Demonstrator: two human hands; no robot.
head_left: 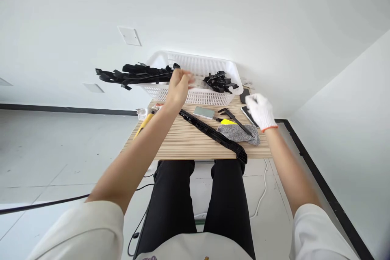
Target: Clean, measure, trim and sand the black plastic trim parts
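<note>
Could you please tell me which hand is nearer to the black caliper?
Right. The gloved right hand is to the right of the caliper, while the bare left hand is farther off to its left, near the white basket.

Left hand (179, 85): bare, curled, partly blurred; at 12 o'clock from torso (195, 248). Left forearm (138, 150) extended, pointing toward 1 o'clock. Right hand (260, 109): gloved, curled, blurred, grip unclear; at 1 o'clock. Right forearm (288, 166) points toward 11 o'clock.
</note>
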